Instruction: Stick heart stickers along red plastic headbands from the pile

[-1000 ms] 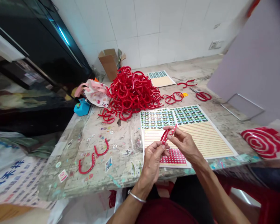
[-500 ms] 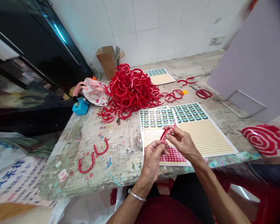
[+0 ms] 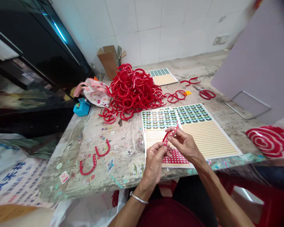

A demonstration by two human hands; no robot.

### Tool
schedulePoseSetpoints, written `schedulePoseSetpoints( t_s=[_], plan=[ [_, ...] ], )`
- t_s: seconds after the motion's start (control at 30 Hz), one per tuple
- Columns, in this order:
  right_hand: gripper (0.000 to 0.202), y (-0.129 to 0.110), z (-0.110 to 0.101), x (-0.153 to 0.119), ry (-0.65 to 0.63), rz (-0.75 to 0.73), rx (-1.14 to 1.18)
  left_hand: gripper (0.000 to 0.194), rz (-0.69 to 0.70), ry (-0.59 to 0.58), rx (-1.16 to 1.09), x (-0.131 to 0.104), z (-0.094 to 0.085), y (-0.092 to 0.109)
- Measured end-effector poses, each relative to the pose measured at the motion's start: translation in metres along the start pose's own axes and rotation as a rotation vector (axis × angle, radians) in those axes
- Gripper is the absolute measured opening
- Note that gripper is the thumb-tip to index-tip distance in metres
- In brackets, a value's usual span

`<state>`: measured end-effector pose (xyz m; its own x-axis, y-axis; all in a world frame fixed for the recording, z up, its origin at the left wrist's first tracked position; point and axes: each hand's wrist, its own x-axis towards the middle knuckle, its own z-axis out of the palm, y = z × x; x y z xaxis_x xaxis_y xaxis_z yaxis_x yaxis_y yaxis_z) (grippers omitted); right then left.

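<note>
Between my two hands is a thin red curved band (image 3: 165,136) with a red strip dotted in white (image 3: 172,133) along it. My left hand (image 3: 157,154) pinches its lower end between thumb and fingers. At the upper part, my right hand (image 3: 182,140) is closed on the band and strip. Both hands hover over a printed sheet (image 3: 153,138) with red, white-patterned rows at its bottom. A second sheet (image 3: 208,138), with green-blue pictures above tan lined rows, lies to the right. Two similar U-shaped red bands (image 3: 88,172) rest on the table at left.
A large heap of red bands (image 3: 134,94) stands at the back, beside a patterned cloth bag (image 3: 97,94) and a blue tape dispenser (image 3: 81,107). Red-handled scissors (image 3: 207,94) and a wire stand (image 3: 247,105) are at right. A cardboard box (image 3: 107,63) stands near the wall.
Both hands keep the same hold on the band and have hardly moved. The view has shifted very slightly.
</note>
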<state>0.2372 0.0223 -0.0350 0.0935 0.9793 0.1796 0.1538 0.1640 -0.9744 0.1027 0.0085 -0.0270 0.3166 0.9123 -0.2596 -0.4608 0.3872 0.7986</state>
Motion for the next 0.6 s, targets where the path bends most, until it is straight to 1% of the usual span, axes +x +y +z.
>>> schedulePoseSetpoints(
  t_s=[0.4, 0.6],
  plan=[
    [0.013, 0.0040, -0.0010, -0.0003, -0.008, -0.007, 0.021, 0.008, -0.007, 0.019, 0.012, 0.0010, -0.0009, -0.0023],
    [0.015, 0.0026, -0.0003, -0.0005, -0.006, -0.002, 0.027, 0.014, 0.001, -0.005, 0.021, 0.0028, -0.0021, -0.0041]
  ],
)
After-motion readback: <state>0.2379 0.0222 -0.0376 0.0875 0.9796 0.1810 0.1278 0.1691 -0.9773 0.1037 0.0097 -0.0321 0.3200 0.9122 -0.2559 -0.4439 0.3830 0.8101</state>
